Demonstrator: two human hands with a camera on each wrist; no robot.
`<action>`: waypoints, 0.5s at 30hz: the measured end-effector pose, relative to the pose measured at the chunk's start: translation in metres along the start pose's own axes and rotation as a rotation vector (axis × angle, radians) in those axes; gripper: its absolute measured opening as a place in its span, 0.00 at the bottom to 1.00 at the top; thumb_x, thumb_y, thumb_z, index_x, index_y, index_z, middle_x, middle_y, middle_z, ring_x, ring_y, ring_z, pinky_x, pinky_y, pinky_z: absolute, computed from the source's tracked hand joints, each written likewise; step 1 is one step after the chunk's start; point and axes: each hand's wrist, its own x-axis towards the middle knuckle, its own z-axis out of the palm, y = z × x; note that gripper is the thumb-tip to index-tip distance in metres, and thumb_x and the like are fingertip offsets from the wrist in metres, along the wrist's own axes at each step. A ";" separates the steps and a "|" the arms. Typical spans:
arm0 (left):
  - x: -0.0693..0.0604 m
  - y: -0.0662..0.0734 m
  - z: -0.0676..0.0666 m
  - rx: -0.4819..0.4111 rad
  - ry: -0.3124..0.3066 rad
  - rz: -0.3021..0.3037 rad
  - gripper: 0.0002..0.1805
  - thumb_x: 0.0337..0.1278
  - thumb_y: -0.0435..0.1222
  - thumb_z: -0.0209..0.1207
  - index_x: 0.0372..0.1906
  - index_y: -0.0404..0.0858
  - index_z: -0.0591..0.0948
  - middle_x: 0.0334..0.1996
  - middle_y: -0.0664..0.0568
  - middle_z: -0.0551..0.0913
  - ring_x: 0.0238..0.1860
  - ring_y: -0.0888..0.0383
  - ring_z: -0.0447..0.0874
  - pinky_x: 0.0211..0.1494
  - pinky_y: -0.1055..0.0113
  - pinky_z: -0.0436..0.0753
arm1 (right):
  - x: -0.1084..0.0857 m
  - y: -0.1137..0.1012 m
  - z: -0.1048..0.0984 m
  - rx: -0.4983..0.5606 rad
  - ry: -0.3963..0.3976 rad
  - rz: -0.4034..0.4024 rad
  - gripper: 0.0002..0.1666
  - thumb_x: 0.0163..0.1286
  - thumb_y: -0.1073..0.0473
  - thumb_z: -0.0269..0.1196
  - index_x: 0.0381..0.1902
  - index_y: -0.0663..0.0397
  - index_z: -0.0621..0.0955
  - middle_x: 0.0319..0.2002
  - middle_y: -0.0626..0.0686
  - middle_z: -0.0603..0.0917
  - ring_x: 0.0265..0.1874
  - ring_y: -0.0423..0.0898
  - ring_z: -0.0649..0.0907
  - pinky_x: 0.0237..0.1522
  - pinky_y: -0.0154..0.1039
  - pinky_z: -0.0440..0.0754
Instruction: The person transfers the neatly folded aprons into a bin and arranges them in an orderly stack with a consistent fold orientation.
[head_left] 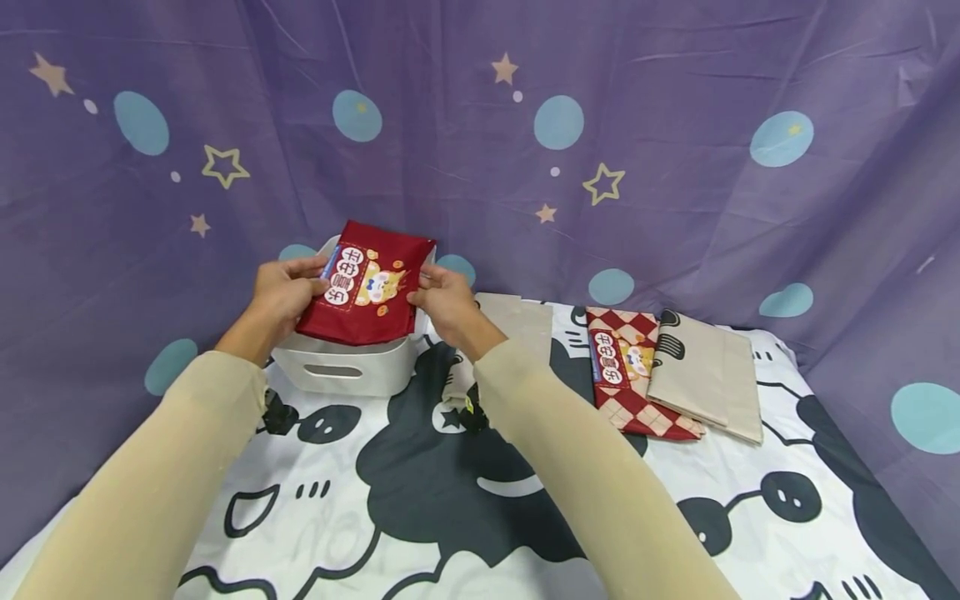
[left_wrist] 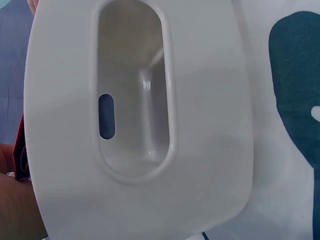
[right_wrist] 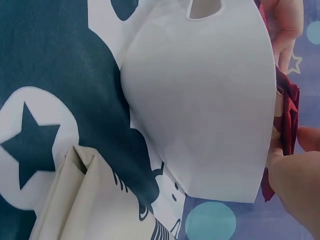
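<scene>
A folded red cloth [head_left: 390,250] with white lettering and a cartoon animal print is held tilted over the mouth of a white plastic basket [head_left: 341,371]. My left hand [head_left: 281,292] pinches its left edge, thumb on top. At the opposite edge, my right hand [head_left: 447,304] grips it between thumb and fingers. Seen from the right wrist, the red cloth [right_wrist: 290,117] sits at the basket's rim, with the right thumb on its outer face. The left wrist view is mostly the basket wall [left_wrist: 210,115] with its slot. The basket's contents are hidden by the cloth.
Beside the basket, partly behind my right forearm, lies a beige folded cloth [head_left: 528,321]. Farther right, a red checked folded cloth [head_left: 618,358] is overlapped by another beige folded cloth [head_left: 708,375]. A purple curtain [head_left: 465,167] hangs behind the patterned bedding [head_left: 465,475].
</scene>
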 end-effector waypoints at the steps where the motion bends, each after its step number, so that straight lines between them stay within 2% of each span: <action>1: 0.000 -0.001 0.000 0.005 0.001 -0.001 0.29 0.69 0.26 0.57 0.73 0.35 0.72 0.60 0.46 0.77 0.48 0.60 0.77 0.41 0.77 0.81 | 0.000 0.000 0.001 -0.005 -0.009 0.001 0.38 0.67 0.82 0.55 0.75 0.71 0.63 0.69 0.69 0.73 0.68 0.57 0.75 0.66 0.46 0.75; 5: 0.002 -0.002 -0.002 0.020 0.007 -0.002 0.29 0.69 0.26 0.57 0.74 0.36 0.72 0.63 0.43 0.76 0.48 0.61 0.77 0.41 0.77 0.81 | 0.000 0.001 0.003 -0.038 -0.019 0.009 0.39 0.68 0.82 0.55 0.76 0.70 0.63 0.70 0.66 0.72 0.69 0.55 0.74 0.67 0.45 0.75; 12: 0.003 -0.004 -0.003 0.022 0.018 0.019 0.28 0.69 0.27 0.57 0.72 0.34 0.73 0.57 0.46 0.79 0.44 0.63 0.78 0.39 0.77 0.81 | 0.000 0.001 0.005 -0.067 -0.005 0.017 0.40 0.67 0.82 0.56 0.77 0.66 0.63 0.72 0.63 0.72 0.71 0.53 0.72 0.68 0.44 0.73; 14: 0.004 -0.003 -0.003 0.069 0.027 0.036 0.27 0.68 0.27 0.57 0.72 0.34 0.74 0.60 0.43 0.79 0.47 0.59 0.79 0.43 0.75 0.81 | 0.000 0.000 0.005 -0.074 0.005 0.015 0.40 0.66 0.83 0.55 0.76 0.67 0.63 0.72 0.63 0.71 0.71 0.53 0.72 0.68 0.44 0.73; 15: 0.004 -0.002 -0.003 0.128 0.033 0.052 0.27 0.68 0.28 0.57 0.71 0.34 0.74 0.61 0.41 0.79 0.50 0.56 0.78 0.46 0.72 0.80 | 0.000 -0.001 0.005 -0.077 0.013 0.012 0.40 0.66 0.83 0.54 0.76 0.67 0.63 0.72 0.64 0.71 0.72 0.54 0.71 0.67 0.44 0.74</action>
